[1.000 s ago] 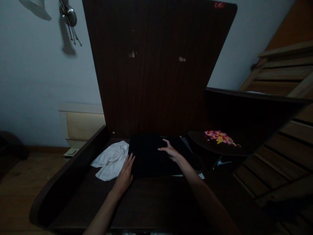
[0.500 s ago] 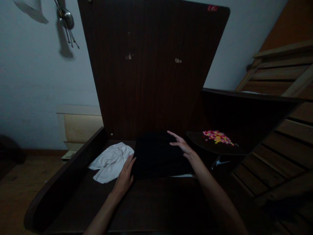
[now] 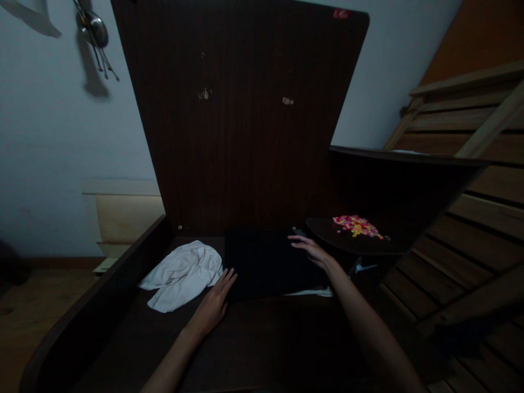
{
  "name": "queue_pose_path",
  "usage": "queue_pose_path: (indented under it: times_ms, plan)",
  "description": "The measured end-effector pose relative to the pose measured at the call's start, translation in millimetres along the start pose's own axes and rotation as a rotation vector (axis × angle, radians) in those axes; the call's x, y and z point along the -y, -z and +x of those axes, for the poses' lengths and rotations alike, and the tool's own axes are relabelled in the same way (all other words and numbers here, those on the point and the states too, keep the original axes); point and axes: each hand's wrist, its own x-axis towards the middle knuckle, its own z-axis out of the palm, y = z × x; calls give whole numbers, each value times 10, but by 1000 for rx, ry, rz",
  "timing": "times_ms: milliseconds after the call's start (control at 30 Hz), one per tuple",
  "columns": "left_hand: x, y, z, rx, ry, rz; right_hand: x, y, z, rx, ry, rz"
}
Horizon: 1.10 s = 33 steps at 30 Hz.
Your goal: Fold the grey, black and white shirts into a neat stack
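Observation:
A flat, black, roughly rectangular piece that looks like folded cloth [image 3: 266, 265] lies on the dark wooden desk [image 3: 262, 344]; its details are lost in the dim light. My left hand [image 3: 215, 303] rests at its lower left corner, fingers stretched out flat. Over its right side is my right hand [image 3: 313, 252], fingers extended and holding nothing; whether they touch the black cloth I cannot tell. A crumpled white cloth [image 3: 186, 273] lies just left of my left hand. Something white [image 3: 313, 293] shows from under the black cloth's lower right edge.
A tall dark wooden back panel [image 3: 241, 120] rises behind the desk. To the right, a low rounded shelf [image 3: 323, 233] carries a pile of small colourful pieces [image 3: 357, 225]. A raised side edge [image 3: 98, 297] bounds the desk's left, and a slatted wooden frame [image 3: 487, 218] stands at far right.
My left hand has shifted right, onto the black cloth's edge. My right hand has come down slightly and its fingers have drawn closer together. The whole view has shifted a little.

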Motion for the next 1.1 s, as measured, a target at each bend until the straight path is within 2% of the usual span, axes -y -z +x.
queue_pose_path:
  times_ms: [167,367,433,567,700,767,967,1100]
  plan:
    - [19,13,-36,6,-39,35,23,-69,347,5,-80,-74]
    - [5,26,-45,-38,-114,66,21,63,355,-8,158,-28]
    - [-11,21,-36,-77,-129,65,22,129,341,-4,195,-18]
    - [-34,-17,-25,-137,-95,78,-83,199,357,-38,111,-100]
    - [-23,-44,-24,-124,-74,79,-221,175,388,71,-17,-89]
    - [-15,-27,-16,-109,-99,76,-211,170,407,91,8,-95]
    - [-54,67,8,-138,-159,100,-28,257,446,43,148,-46]
    - [-84,100,-7,-89,-168,32,-145,287,444,-8,-6,-105]
